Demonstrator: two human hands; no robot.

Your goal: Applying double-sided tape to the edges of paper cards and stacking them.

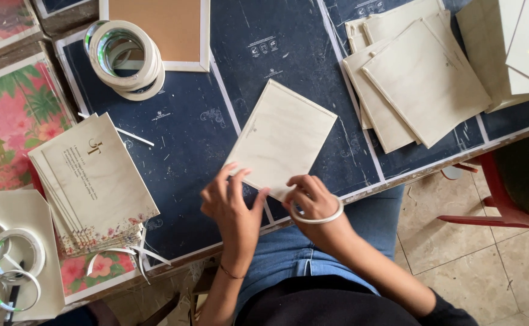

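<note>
I am watching the left hand (231, 205), fingers spread, pressing the near edge of the cream card (281, 137) at the table's near middle, while the right hand (309, 196), curled round a tape roll (319, 216), is laying tape, which I judge needs smoothing next.

The cream card (280, 137) under both hands looks like matt, faintly grained paper. At two o'clock from it, the stacked cream cards (424, 78) share that dull finish. The table top (186, 133) is dark blue sheet, scuffed and scored. At ten o'clock, the tape rolls (125, 57) show glossy inner rims. The thin ring (320, 218) on the right hand (312, 202) looks smooth, pale plastic.
</note>
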